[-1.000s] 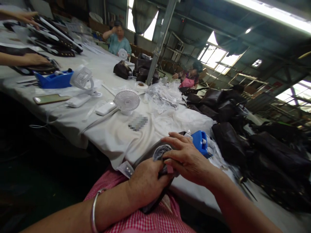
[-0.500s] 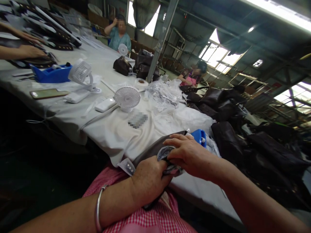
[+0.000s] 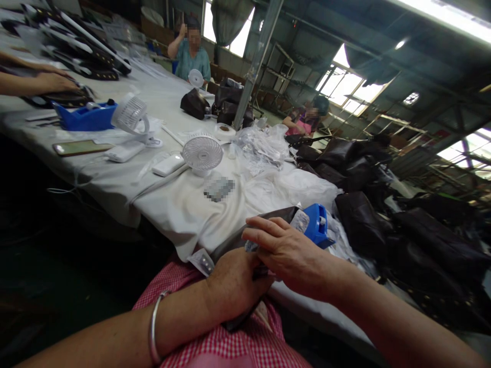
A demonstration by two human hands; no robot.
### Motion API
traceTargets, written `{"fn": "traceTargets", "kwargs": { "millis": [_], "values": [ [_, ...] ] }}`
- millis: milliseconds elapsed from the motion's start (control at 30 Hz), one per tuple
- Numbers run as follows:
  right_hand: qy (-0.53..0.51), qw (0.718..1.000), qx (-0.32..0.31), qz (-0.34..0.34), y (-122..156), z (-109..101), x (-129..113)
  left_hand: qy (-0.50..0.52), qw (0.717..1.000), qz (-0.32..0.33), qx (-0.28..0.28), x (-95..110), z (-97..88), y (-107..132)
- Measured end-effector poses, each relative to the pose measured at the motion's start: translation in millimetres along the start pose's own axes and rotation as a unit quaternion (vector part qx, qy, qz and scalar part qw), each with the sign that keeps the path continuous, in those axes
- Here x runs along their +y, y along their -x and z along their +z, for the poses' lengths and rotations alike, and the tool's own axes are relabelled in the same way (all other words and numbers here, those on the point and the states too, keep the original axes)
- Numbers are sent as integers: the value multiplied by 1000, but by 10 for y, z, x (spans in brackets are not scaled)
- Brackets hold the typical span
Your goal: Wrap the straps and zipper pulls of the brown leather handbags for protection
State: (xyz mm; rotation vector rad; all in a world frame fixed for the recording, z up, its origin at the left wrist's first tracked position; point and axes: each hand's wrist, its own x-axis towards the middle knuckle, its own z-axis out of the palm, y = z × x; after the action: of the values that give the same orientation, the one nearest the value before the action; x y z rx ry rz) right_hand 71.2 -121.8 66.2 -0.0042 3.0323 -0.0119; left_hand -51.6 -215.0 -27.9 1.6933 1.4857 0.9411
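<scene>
A dark brown leather bag (image 3: 226,247) lies across the lap and the table's edge, largely covered by my hands. My left hand (image 3: 235,284) is closed around its near edge, with the fingertips hidden. Over the bag's opening, my right hand (image 3: 289,253) rests with its fingers stretched out and pointing left, and its thumb is out of sight. A little grey patterned lining (image 3: 251,246) shows beneath those fingers. A small clear packet (image 3: 202,261) with studs sticks out left of the bag. Just beyond my right hand stands a blue tape dispenser (image 3: 316,227).
White fans (image 3: 202,153) and a phone (image 3: 81,147) are on the cloth-covered table (image 3: 184,214). Clear plastic bags (image 3: 264,145) lie at the middle. Dark leather bags (image 3: 433,240) are heaped on the right. A co-worker's hands (image 3: 57,82) work at far left.
My right hand has slid left and flattened over the bag's opening, covering the lining that showed before. More of the blue tape dispenser is visible. My left hand keeps its grip.
</scene>
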Motion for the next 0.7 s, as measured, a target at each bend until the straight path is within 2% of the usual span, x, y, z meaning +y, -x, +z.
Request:
{"fn": "traceTargets", "kwargs": {
  "millis": [167,267,333,400,567,700],
  "values": [
    [-35,998,55,-11,15,79,0,46,998,-23,-41,28,-44,-29],
    [-125,988,94,-6,29,127,43,69,996,-39,-46,36,-52,-25],
    [-203,970,132,12,50,149,97,79,994,-54,-45,27,-51,-21],
    [-237,959,152,29,84,168,168,79,993,-72,-43,15,-52,-21],
    [-137,984,98,59,190,194,288,66,992,-103,-34,14,-56,-27],
    [-106,986,92,92,247,186,256,76,993,-92,-24,31,-30,-15]
  ]
}}
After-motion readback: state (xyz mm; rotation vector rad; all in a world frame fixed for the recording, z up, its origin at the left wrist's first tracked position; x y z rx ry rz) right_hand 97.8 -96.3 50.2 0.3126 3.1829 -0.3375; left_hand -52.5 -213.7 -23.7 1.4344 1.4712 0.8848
